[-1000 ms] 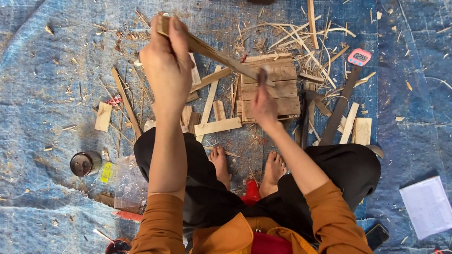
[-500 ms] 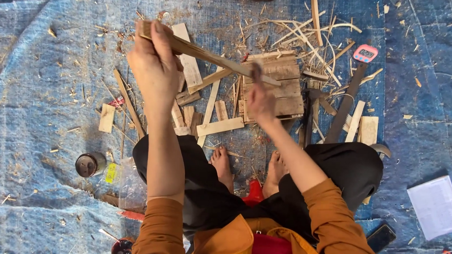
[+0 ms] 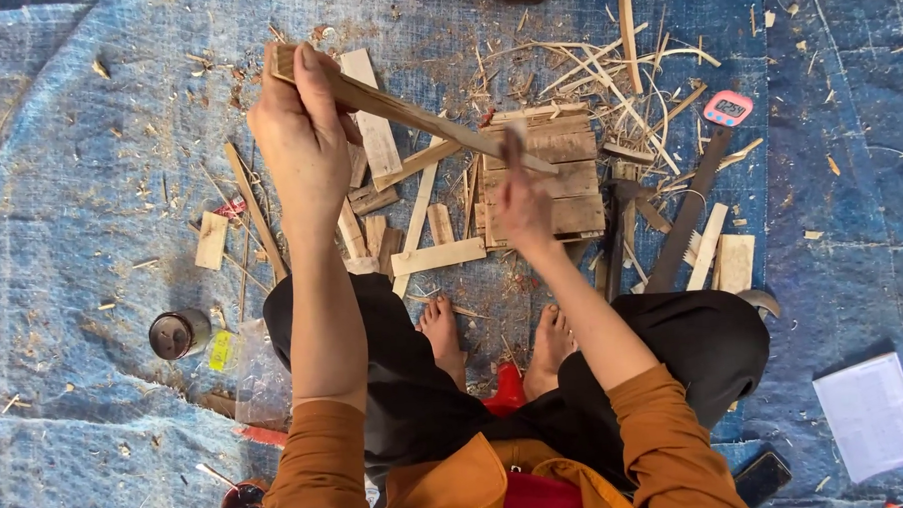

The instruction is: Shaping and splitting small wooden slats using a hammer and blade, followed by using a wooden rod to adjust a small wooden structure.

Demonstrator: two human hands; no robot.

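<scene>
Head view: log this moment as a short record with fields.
left hand: left hand closed around the upper end of a long wooden stick
right hand: right hand at the stick's lower end, pinching a small tool, kind unclear
below: stack of wooden slats
surface: blue tarp strewn with wood offcuts and shavings
nearby: saw, pink timer, small can

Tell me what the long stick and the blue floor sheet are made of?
The stick, gripped in the left hand, looks like bare, unpainted wood: pale tan with a rough split face, like the scraps around it. The blue sheet looks like woven plastic tarp: a fine weave pattern, wrinkles and a dull sheen, though dust hides some.
</scene>
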